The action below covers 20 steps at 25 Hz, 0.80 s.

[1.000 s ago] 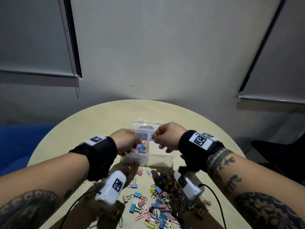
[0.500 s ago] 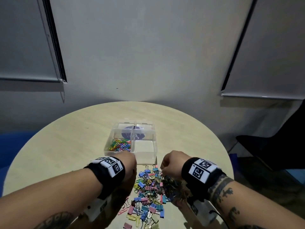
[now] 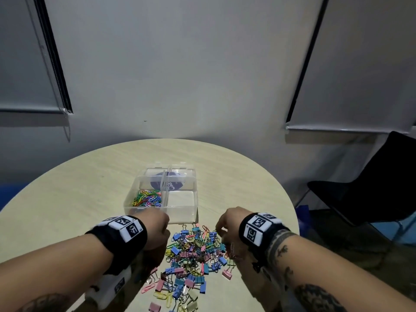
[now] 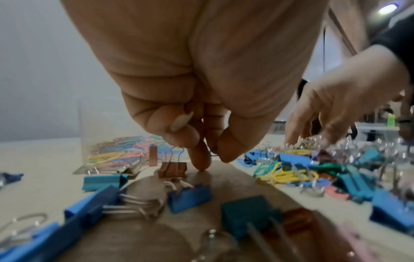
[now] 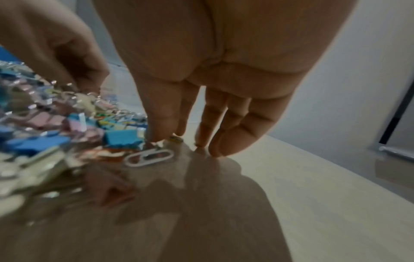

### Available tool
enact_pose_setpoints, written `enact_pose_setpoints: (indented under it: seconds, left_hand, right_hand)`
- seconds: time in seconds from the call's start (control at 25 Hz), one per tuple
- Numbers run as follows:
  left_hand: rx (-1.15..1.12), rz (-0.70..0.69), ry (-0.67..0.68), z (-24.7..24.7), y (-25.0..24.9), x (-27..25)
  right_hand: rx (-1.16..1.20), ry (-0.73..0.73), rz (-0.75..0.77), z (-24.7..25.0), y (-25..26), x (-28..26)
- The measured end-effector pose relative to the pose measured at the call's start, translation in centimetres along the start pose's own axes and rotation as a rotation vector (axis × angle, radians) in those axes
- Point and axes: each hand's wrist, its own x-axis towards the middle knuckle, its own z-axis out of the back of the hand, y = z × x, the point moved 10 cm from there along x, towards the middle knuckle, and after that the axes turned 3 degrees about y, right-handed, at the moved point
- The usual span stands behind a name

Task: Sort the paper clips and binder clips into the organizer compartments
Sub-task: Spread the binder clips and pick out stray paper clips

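Observation:
A clear organizer (image 3: 194, 199) stands mid-table; its near left compartment holds coloured paper clips (image 3: 147, 198), and the near right one shows only its white floor. Just in front lies a mixed pile of binder clips and paper clips (image 3: 193, 251). My left hand (image 4: 211, 156) is at the pile's left edge, thumb and forefinger pinching a thin dark-blue paper clip (image 4: 213, 151), one fingertip on the table. At the pile's right edge my right hand (image 5: 125, 113) points its straight fingers (image 5: 161, 124) down onto the table, thumb apart, holding nothing I can see. A white paper clip (image 5: 149, 157) lies beside them.
The round pale wooden table (image 3: 67, 199) has bare surface to the left, right and behind the organizer. A black chair (image 3: 369, 190) stands off the table's right side. Grey wall and window blinds lie beyond.
A second ago both hands were up at the organizer. They have since drawn back toward me and come down onto the clip pile, where the left now pinches a clip.

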Motion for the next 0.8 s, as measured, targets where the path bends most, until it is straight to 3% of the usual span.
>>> enact_pose_setpoints:
  seconds: [0.36, 0.48, 0.6, 0.8]
  left_hand:
    - [-0.255, 0.021, -0.037, 0.9, 1.3, -2.0]
    - [-0.41, 0.013, -0.073, 1.3, 2.7, -2.9]
    - [-0.596, 0.018, -0.112, 1.3, 4.6, -4.1]
    - [-0.655, 0.109, -0.153, 0.7, 7.3, -5.7]
  right_hand:
    - [0.111, -0.016, 0.193, -1.7, 7.0, 0.2]
    - [0.052, -0.026, 0.203, -1.7, 8.2, 0.3]
    - [0.047, -0.036, 0.187, -1.0, 8.6, 0.2]
    - [0.151, -0.125, 0.273, 1.2, 11.4, -0.5]
